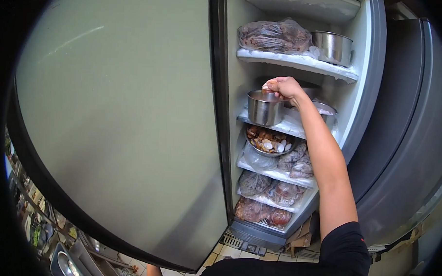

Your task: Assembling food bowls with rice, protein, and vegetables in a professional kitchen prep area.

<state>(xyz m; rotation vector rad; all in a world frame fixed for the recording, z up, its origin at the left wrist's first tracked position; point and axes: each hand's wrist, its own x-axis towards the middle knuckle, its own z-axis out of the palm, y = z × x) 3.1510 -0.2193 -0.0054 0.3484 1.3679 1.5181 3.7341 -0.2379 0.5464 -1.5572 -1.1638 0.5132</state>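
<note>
My right hand [285, 87] reaches into an upright freezer [295, 122], its fingers closed on a small orange-and-white piece of food [268, 86] whose kind I cannot make out. It hovers at the rim of a steel pot [265, 110] on a frosted shelf; what the pot contains is hidden. Just below, a metal bowl [275, 153] is heaped with brown and white food pieces [269, 139]. At the bottom edge only a sliver of my left forearm [154, 273] shows, beside the lower edge of the open freezer door [124, 125]; that hand is out of sight.
The large door fills the left side. Bagged dark meat [275, 36] and another steel pot [333, 48] occupy the top shelf. Frosted plastic bags [285, 193] crowd the lower shelves. A grey appliance [401, 120] stands to the right, and torn cardboard [303, 236] lies by the freezer's base.
</note>
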